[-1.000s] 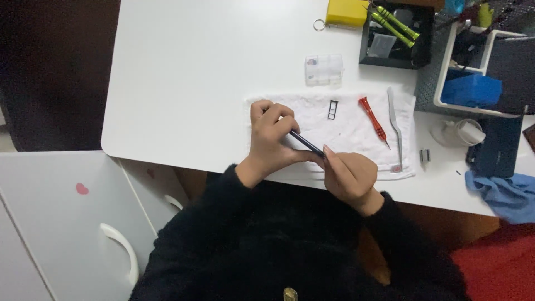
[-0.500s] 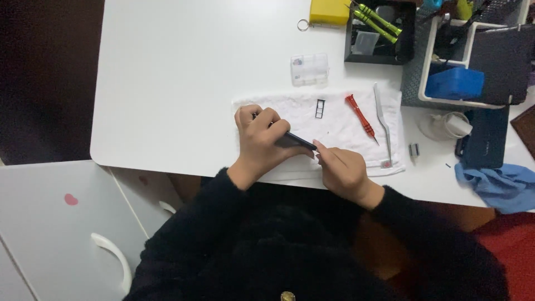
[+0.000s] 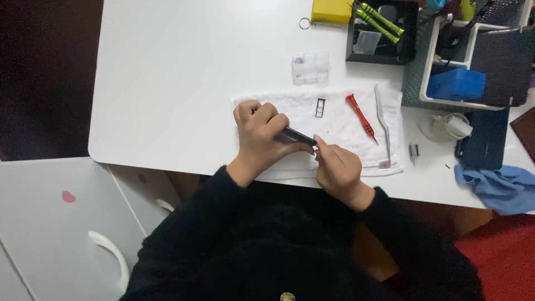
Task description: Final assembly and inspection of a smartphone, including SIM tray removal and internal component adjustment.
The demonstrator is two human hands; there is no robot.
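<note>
My left hand (image 3: 261,134) and my right hand (image 3: 336,165) both grip a thin dark flat device (image 3: 298,135), seen edge-on, over a white cloth (image 3: 340,125) on the white table (image 3: 184,83). The left hand wraps its left end; the right hand's fingertips pinch its right end. On the cloth lie a small black rectangular frame (image 3: 320,107), a red screwdriver (image 3: 361,117) and metal tweezers (image 3: 382,120). Most of the device is hidden under my fingers.
A clear small-parts box (image 3: 310,67) sits beyond the cloth. A black tray (image 3: 409,47) with green tools, a yellow block (image 3: 332,10), a rack with a blue box (image 3: 456,83), a dark flat panel (image 3: 487,139) and a blue cloth (image 3: 499,187) crowd the right. White cabinet (image 3: 50,223) at lower left.
The view has shifted slightly; both hands stay on the dark device over the cloth, with the right hand's fingers closing in on its end.
</note>
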